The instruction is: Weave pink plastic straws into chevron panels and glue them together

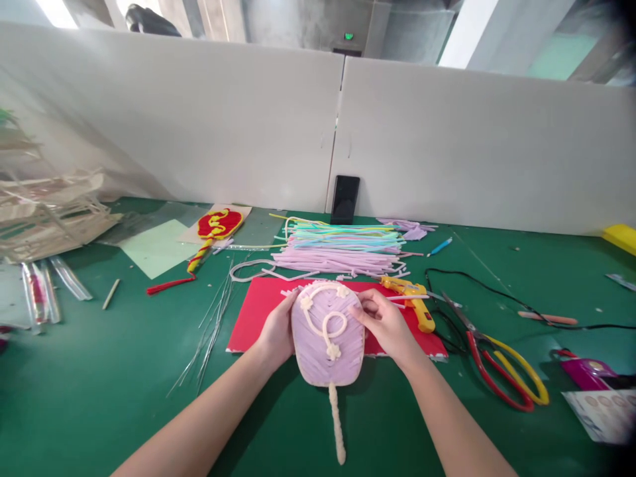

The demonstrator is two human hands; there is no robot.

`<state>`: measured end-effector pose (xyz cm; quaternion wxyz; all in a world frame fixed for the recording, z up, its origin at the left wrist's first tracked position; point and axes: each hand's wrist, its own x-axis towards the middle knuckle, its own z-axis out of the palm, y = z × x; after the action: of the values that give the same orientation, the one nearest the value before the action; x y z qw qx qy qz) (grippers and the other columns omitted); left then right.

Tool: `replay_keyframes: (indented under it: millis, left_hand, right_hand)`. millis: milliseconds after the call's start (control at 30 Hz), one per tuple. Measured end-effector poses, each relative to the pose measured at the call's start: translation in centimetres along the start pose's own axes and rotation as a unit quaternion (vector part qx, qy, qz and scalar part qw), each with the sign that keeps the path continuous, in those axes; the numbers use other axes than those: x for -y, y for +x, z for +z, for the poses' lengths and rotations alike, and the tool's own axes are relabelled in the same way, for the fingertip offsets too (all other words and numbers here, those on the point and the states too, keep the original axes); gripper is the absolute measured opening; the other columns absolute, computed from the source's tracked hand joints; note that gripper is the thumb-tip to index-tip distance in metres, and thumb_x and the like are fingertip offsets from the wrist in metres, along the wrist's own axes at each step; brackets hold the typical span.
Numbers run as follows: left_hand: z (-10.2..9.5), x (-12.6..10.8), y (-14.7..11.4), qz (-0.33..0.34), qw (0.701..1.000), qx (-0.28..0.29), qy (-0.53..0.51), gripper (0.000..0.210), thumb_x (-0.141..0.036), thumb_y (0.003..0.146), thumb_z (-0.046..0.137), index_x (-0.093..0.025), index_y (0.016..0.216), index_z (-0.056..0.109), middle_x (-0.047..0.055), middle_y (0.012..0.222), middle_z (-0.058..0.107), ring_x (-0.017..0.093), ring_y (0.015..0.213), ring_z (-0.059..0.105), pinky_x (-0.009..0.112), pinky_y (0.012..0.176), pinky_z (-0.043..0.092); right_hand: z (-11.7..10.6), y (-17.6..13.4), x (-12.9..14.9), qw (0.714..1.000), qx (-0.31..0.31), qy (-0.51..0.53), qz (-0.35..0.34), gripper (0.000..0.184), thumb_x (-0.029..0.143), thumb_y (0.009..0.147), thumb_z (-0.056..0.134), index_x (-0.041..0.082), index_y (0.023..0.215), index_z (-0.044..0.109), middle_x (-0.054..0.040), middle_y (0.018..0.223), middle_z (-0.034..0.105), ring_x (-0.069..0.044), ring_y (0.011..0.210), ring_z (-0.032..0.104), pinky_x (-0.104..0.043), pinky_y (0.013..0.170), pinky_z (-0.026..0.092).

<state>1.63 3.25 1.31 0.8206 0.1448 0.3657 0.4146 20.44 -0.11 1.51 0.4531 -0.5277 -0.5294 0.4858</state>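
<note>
Between my two hands is a lilac fan (311, 354) made of pipe cleaners, with a cream curled trim, small cream flowers and a cream handle (336, 424) pointing toward me. My left hand (279, 328) grips its left edge, its fingers partly hidden behind the fan. On the right edge, my right hand (385, 321) pinches the fan with thumb and fingers. Beneath the fan's upper part lies a red board (256, 315). A yellow glue gun (422, 311) rests on the board beside my right hand.
Pipe cleaners (342, 252) lie in a bundle behind the board, near an upright phone (345, 199). Large scissors (501, 371) lie at right, with a black cable (477, 275) behind. Thin wires (211, 331) and a red-and-yellow fan (218, 224) are on the left.
</note>
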Motion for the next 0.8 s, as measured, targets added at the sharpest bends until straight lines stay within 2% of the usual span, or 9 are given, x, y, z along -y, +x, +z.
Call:
replay_keyframes:
  millis: [133,200,300,367,433,533,667,733,800]
  left_hand:
    - [-0.4,-0.6,0.0,-0.034,0.998,0.056,-0.001,0.046,-0.041,0.085,0.042,-0.006,0.108,0.059,0.015,0.099,0.069,0.031,0.102,0.059,0.042,0.093,0.042]
    - [-0.6,-1.0,0.4,0.006,0.997,0.074,-0.002,0.046,-0.04,0.087,0.04,-0.006,0.113,0.056,0.015,0.106,0.067,0.029,0.106,0.057,0.041,0.095,0.041]
    - [-0.8,-1.6,0.9,0.12,0.992,0.048,0.012,0.04,-0.033,0.089,0.038,-0.011,0.12,0.052,0.011,0.116,0.062,0.024,0.113,0.053,0.037,0.098,0.039]
    - [-0.8,-1.9,1.1,0.15,0.988,0.016,0.022,0.038,-0.03,0.09,0.038,-0.014,0.122,0.05,0.009,0.118,0.061,0.021,0.115,0.052,0.035,0.1,0.038]
    - [-0.7,-2.0,1.1,0.155,0.988,-0.003,0.028,0.037,-0.03,0.089,0.04,-0.017,0.122,0.051,0.008,0.118,0.062,0.02,0.115,0.052,0.034,0.099,0.038]
    - [-0.5,-1.7,0.9,0.157,0.987,0.0,0.036,0.034,-0.028,0.088,0.042,-0.016,0.117,0.055,0.008,0.115,0.063,0.021,0.113,0.053,0.035,0.098,0.04]
    - [-0.5,-0.7,0.9,0.16,0.985,0.024,0.062,0.032,-0.027,0.086,0.044,-0.01,0.108,0.061,0.01,0.105,0.067,0.023,0.106,0.057,0.034,0.094,0.043]
    - [-0.7,-0.2,1.0,0.156,0.984,0.036,0.078,0.033,-0.031,0.085,0.047,-0.01,0.107,0.061,0.01,0.101,0.069,0.024,0.102,0.06,0.034,0.091,0.045]
    - [-1.1,0.0,1.2,0.155,0.982,0.043,0.101,0.035,-0.034,0.083,0.05,-0.011,0.106,0.062,0.009,0.096,0.07,0.025,0.096,0.062,0.034,0.087,0.046]
  right_hand:
    - [-0.2,-0.5,0.7,0.998,0.061,-0.005,0.013,0.025,0.039,0.074,0.063,0.02,0.084,0.051,0.0,0.079,0.063,-0.015,0.075,0.059,-0.025,0.066,0.044]
    - [-0.2,-0.6,0.6,0.995,0.091,-0.021,0.019,0.023,0.037,0.074,0.064,0.019,0.083,0.052,0.0011,0.077,0.061,-0.014,0.073,0.058,-0.024,0.065,0.044]
    - [-0.1,-0.5,-0.3,0.993,0.1,-0.027,0.061,0.023,0.037,0.073,0.064,0.02,0.081,0.051,0.0034,0.069,0.057,-0.012,0.06,0.057,-0.022,0.052,0.046]
    - [-0.1,-0.3,-0.9,0.991,0.089,-0.017,0.095,0.026,0.04,0.072,0.064,0.021,0.081,0.049,0.0048,0.065,0.054,-0.01,0.048,0.054,-0.022,0.041,0.045]
    - [-0.2,-0.2,-1.2,0.991,0.079,-0.014,0.106,0.029,0.042,0.07,0.064,0.021,0.08,0.048,0.0055,0.062,0.053,-0.011,0.043,0.053,-0.022,0.037,0.045]
    - [-0.5,-0.4,-1.2,0.99,0.083,-0.064,0.097,0.028,0.042,0.068,0.066,0.02,0.076,0.05,0.0052,0.058,0.053,-0.01,0.042,0.053,-0.021,0.035,0.043]
    - [-1.2,-0.9,-0.6,0.975,0.096,-0.184,0.075,0.025,0.044,0.07,0.063,0.02,0.069,0.057,0.0048,0.052,0.054,-0.007,0.034,0.042,-0.018,0.031,0.031]
    - [-1.4,-1.0,-0.3,0.967,0.108,-0.226,0.055,0.027,0.045,0.071,0.062,0.02,0.063,0.06,0.0038,0.052,0.055,-0.008,0.038,0.045,-0.019,0.035,0.031]
    - [-1.5,-0.8,-0.2,0.968,0.085,-0.233,0.026,0.027,0.045,0.071,0.062,0.02,0.063,0.063,0.0018,0.057,0.059,-0.011,0.047,0.051,-0.02,0.041,0.036]
